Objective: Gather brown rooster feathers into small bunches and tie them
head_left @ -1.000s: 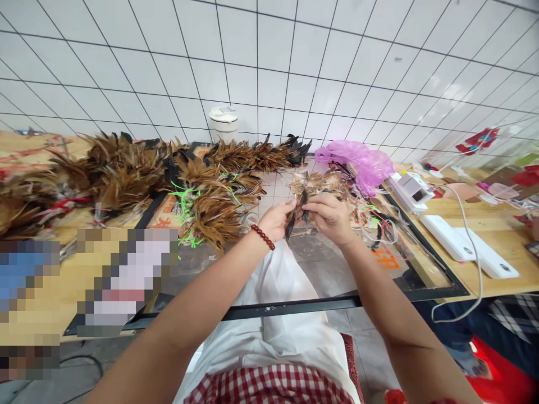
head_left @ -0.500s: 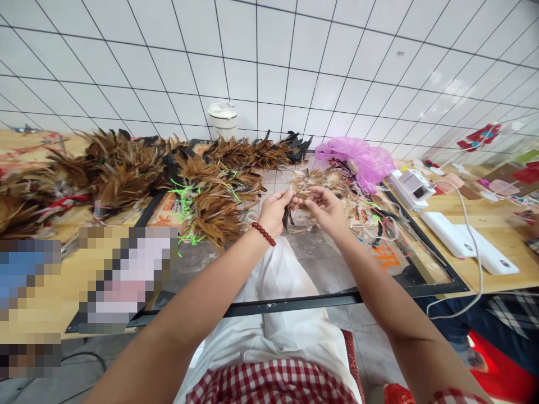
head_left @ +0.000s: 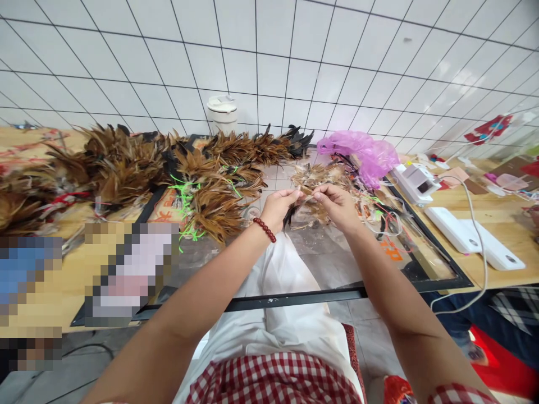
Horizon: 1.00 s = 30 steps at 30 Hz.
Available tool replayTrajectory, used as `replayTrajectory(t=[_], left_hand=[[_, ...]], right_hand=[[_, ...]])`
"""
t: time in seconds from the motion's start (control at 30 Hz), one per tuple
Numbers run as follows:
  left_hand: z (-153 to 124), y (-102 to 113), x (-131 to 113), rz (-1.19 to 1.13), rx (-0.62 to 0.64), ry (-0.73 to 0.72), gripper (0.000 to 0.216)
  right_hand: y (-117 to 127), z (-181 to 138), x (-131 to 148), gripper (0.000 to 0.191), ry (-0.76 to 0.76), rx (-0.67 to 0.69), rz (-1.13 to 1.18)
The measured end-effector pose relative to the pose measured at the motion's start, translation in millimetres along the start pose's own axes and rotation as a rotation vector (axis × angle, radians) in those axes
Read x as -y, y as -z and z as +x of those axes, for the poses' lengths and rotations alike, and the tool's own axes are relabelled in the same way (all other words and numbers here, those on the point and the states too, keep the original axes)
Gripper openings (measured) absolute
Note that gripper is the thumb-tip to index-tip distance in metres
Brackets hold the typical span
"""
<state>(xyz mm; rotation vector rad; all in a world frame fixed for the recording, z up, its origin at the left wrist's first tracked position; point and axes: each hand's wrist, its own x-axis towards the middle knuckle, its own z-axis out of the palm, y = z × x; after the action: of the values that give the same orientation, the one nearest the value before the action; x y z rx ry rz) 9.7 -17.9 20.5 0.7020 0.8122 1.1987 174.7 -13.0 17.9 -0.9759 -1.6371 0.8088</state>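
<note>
My left hand, with a dark red bead bracelet at its wrist, is closed in a pinch around a small bunch of feathers. Dark tips of that bunch hang below the fingers. Close by on the right, my right hand is also closed, thumb against forefinger, at the pale end of the bunch; the fingers partly hide what they pinch. Beyond both hands lies a loose heap of light brown feathers. Brown feather bundles with green ties lie left of my left hand.
A black-framed glass panel covers the table before me. Along the back run more feather bundles and a white lidded cup. A pink plastic bag lies back right; white devices and a cable sit farther right.
My right hand has shifted a little to the right, and its fingers have closed into a pinch. The left hand keeps its grip on the feathers. The view has tilted slightly.
</note>
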Motion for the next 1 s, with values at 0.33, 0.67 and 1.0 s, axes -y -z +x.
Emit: replayTrajectory(t=[0.33,0.67,1.0], left_hand=[[-2.4,2.1,0.4,0.195,0.147,0.116,0.016],[-0.1,5.0,-4.6,0.07,0.192,0.159,0.017],[1.2,4.4,-15.1,-0.068,-0.034,0.045,0.01]], right_hand=[[-8.0,-3.3,2.3,0.011,0.11,-0.064,-0.236],[12.3,6.1,-8.5,0.016,-0.078,-0.183,-0.214],[26.3,3.4,-26.8,0.013,-0.048,0.019,-0.848]])
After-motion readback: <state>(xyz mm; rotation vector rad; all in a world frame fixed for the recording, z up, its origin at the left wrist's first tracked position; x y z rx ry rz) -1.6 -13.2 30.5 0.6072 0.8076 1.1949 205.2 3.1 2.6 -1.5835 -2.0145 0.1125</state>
